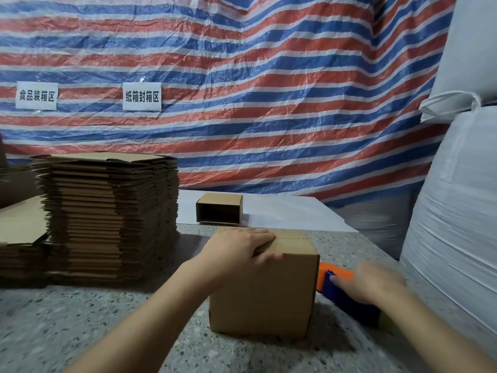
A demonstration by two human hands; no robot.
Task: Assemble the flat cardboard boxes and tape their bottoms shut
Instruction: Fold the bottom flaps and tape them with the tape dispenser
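An assembled brown cardboard box point(265, 292) stands on the speckled stone table point(94, 319), its folded flaps facing up. My left hand point(239, 247) lies flat on those flaps, fingers straight, thumb over the front edge. Right of the box lies a blue and orange tape dispenser point(341, 294). My right hand point(373, 284), blurred by motion, is on the dispenser with its fingers stretched along the blue body. A tall stack of flat cardboard boxes point(110, 216) stands at the left.
A small assembled box point(219, 208) lies on its side on a white sheet behind. Lower cardboard piles point(21, 238) sit at the far left. Large white sacks point(451, 238) crowd the right side. A striped tarp with two paper labels hangs behind.
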